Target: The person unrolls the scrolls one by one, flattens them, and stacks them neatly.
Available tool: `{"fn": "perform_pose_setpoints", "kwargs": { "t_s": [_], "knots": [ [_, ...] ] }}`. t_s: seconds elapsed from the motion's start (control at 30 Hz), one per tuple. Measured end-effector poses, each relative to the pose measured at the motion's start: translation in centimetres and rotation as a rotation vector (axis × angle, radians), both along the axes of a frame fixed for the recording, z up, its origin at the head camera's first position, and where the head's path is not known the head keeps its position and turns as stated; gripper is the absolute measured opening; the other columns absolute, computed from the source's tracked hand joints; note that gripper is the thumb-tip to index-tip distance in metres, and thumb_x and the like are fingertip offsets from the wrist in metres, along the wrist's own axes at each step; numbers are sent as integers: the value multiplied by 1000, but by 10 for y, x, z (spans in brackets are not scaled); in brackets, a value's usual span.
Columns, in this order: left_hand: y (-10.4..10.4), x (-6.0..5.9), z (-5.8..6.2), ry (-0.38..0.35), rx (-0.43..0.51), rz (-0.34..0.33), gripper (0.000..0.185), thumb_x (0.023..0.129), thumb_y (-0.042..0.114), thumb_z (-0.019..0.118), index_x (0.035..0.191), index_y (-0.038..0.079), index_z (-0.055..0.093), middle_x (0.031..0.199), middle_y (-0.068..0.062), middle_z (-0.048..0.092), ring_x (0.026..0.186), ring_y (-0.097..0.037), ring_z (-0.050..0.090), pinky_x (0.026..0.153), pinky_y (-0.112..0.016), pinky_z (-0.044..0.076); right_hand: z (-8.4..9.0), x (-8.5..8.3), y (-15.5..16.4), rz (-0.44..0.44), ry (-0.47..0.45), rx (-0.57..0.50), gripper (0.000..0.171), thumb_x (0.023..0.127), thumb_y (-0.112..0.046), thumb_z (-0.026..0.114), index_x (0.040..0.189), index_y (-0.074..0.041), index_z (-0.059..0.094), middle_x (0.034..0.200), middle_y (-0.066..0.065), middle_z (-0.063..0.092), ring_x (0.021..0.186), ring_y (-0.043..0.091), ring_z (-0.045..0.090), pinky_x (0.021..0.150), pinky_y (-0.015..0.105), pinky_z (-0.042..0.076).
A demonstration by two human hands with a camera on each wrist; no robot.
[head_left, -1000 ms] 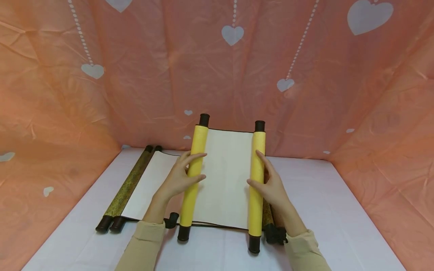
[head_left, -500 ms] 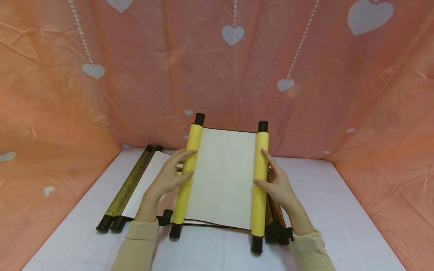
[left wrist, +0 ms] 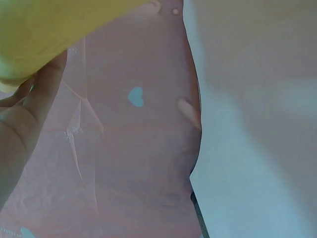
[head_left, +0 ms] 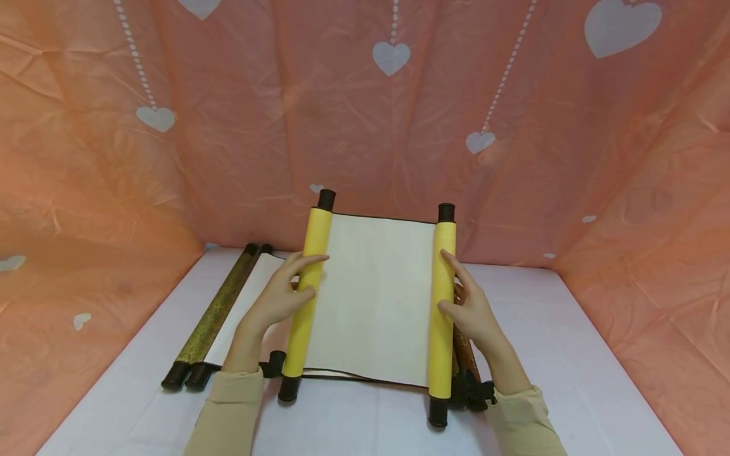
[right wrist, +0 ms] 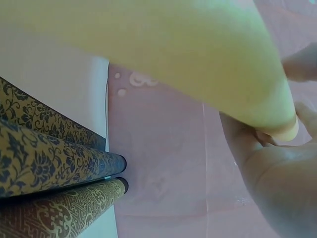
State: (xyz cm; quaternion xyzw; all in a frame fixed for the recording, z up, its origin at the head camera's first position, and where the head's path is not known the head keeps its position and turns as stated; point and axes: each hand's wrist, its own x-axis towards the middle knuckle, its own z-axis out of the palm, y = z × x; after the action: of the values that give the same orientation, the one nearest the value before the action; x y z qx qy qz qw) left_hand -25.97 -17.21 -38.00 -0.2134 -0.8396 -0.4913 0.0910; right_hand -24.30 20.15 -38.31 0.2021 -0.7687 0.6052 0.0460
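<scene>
Yellow scroll (head_left: pixel 373 297) sits at the frame's centre, lifted off the white table (head_left: pixel 576 380) and tilted up toward the camera, its blank sheet stretched between two rollers. Left hand (head_left: pixel 279 297) curls round the left roller, right hand (head_left: pixel 470 313) round the right one, probably keeping the paper taut.

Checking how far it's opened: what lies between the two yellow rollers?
In the head view, a blank cream sheet spans between the left yellow roller and the right yellow roller.
</scene>
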Motion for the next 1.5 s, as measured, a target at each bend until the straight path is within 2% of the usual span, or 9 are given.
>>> {"fn": "perform_pose_setpoints", "kwargs": {
  "t_s": [0.1,0.2,0.37,0.43,0.6,0.7,1.07,1.37,1.5],
  "knots": [
    [-1,-1,-1,1,1,-1,65,90,-7,58,149,20,58,157,-11,39,118,-33,50,86,-46,49,1,0,-1,-9,-5,-4,95,85,19,49,167,-25,27,165,18,22,128,43,47,77,35,49],
    [-2,-1,-1,-2,-7,3,64,92,-4,65,151,20,57,158,-11,38,117,-34,53,84,-45,52,2,0,-2,-21,-26,-5,93,89,16,57,166,-28,28,167,15,20,131,42,48,79,33,52],
    [-2,0,-1,5,-34,20,65,91,9,81,150,23,57,160,-10,37,127,-36,53,94,-52,50,1,1,-4,-42,-53,-9,94,90,7,72,165,-32,31,170,9,17,133,41,48,81,31,57],
    [-1,0,0,11,-41,29,65,90,10,82,149,24,59,160,-8,38,129,-34,51,95,-52,49,0,1,-4,-56,-53,-3,94,90,6,74,165,-33,32,166,12,23,128,39,50,81,30,57],
    [-3,0,2,43,-62,57,61,91,7,80,147,23,60,159,-9,41,125,-33,51,92,-46,47,2,0,-2,-90,-36,17,92,90,5,74,164,-32,33,142,22,43,109,37,56,79,31,57],
    [-7,1,2,58,-56,61,61,92,4,78,147,20,59,157,-11,42,125,-34,53,93,-49,47,2,1,0,-92,-20,20,92,90,5,74,165,-29,32,136,24,46,108,36,56,79,31,57],
    [-21,4,8,55,-46,78,59,94,-3,71,149,14,58,159,-15,38,131,-38,48,101,-60,46,4,1,8,-36,33,-25,92,91,14,67,165,-25,31,154,17,37,116,26,55,84,26,55],
    [-28,5,10,7,-34,108,61,94,-5,63,151,17,56,165,-16,28,135,-39,47,103,-62,46,9,5,8,-32,29,-42,90,87,21,47,165,-20,31,165,15,27,134,40,45,79,27,50],
    [-27,6,10,19,-37,111,62,94,-5,65,151,17,56,164,-15,29,130,-38,49,97,-58,49,9,5,7,-45,3,-50,89,89,20,53,165,-21,32,164,14,27,133,40,45,81,26,51]
  ]
}}
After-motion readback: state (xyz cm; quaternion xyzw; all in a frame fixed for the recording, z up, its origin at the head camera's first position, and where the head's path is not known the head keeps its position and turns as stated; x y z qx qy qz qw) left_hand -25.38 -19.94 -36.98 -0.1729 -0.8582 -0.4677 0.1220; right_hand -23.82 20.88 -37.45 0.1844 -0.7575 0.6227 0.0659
